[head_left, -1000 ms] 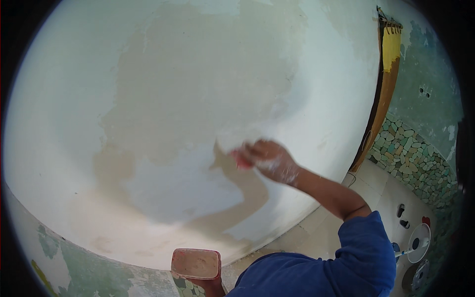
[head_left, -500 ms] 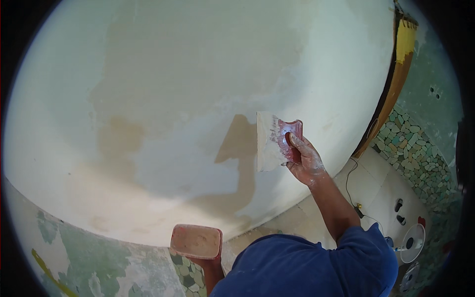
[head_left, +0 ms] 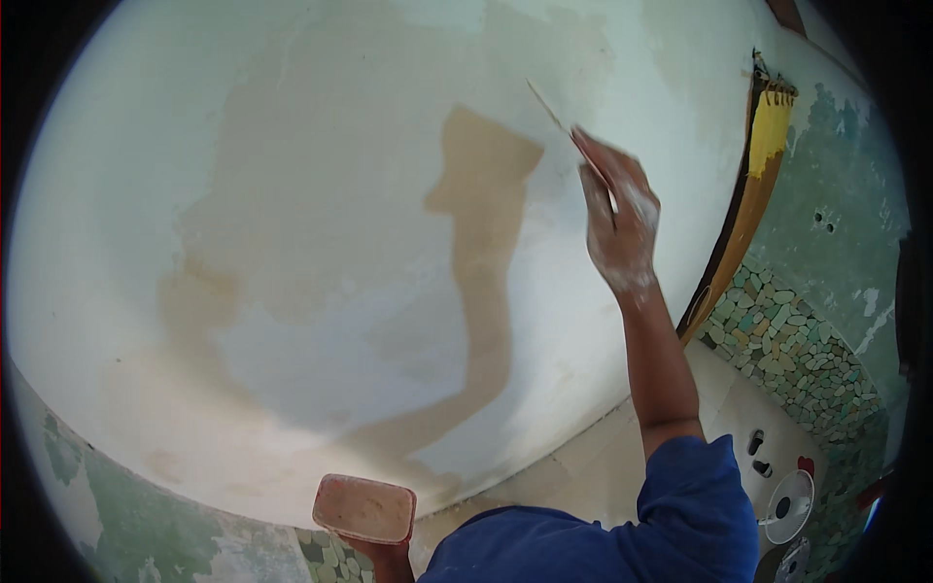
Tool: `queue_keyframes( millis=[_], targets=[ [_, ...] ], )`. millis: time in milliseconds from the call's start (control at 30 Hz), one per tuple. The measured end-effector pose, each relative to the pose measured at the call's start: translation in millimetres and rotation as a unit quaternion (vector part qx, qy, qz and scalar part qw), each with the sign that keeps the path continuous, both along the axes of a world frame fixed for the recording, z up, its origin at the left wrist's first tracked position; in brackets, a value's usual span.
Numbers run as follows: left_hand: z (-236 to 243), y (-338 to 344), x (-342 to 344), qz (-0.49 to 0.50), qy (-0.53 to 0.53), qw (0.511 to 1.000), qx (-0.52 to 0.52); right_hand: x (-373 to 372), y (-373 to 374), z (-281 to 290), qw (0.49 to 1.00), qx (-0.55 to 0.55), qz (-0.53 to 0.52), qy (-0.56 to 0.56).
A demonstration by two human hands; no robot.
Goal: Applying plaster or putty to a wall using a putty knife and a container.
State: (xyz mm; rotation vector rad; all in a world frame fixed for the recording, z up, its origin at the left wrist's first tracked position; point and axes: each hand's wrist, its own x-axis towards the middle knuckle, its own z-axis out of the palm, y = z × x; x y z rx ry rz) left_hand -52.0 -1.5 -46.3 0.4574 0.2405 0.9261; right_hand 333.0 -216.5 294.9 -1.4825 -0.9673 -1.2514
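Note:
My right hand (head_left: 620, 225), dusted white with plaster, is raised against the pale wall (head_left: 321, 223) and grips a thin putty blade (head_left: 559, 121) that lies flat on the surface at upper right. Its shadow falls on the wall to the left. My left hand (head_left: 381, 556) is mostly hidden at the bottom edge, under a reddish rectangular plaster board (head_left: 364, 508) that it holds level. The wall shows patches of smooth whitish filler over tan and grey areas.
A yellow-and-brown door frame edge (head_left: 756, 185) runs down the right side. Beyond it is a wall of small multicoloured pebble tiles (head_left: 787, 350). A white fan (head_left: 789, 505) and small dark objects lie on the tiled floor at lower right.
My right hand has swept up and to the right along the wall with the blade, from mid-height to the upper right. The board in my left hand has stayed low.

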Motion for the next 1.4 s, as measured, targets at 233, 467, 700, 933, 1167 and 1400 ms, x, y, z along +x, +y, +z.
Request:
queue_keyframes(
  millis=[233,467,700,933,1167,1400],
  targets=[
    [10.9,-9.9,14.3,0.018,0.016,0.999,-0.038,64.1,50.0,54.0,0.976,-0.006,-0.158,-0.148],
    [10.7,-10.5,15.5,0.044,0.039,0.994,-0.089,33.4,53.6,-3.2,0.976,-0.139,-0.137,-0.095],
    [13.1,-9.0,18.7,0.036,0.024,0.997,-0.058,4.8,16.5,-9.1,0.971,-0.230,0.028,-0.054],
    [21.3,-24.5,18.3,0.037,0.021,0.999,-0.033,59.8,-15.5,94.8,0.992,-0.063,-0.065,-0.087],
    [5.9,-16.8,9.4,-0.011,0.002,0.998,0.070,59.1,18.7,61.8,0.987,-0.113,-0.034,-0.105],
    [-7.1,-9.8,2.0,0.017,0.036,0.999,0.036,11.2,23.9,5.7,0.964,-0.252,0.037,-0.077]
  ],
)
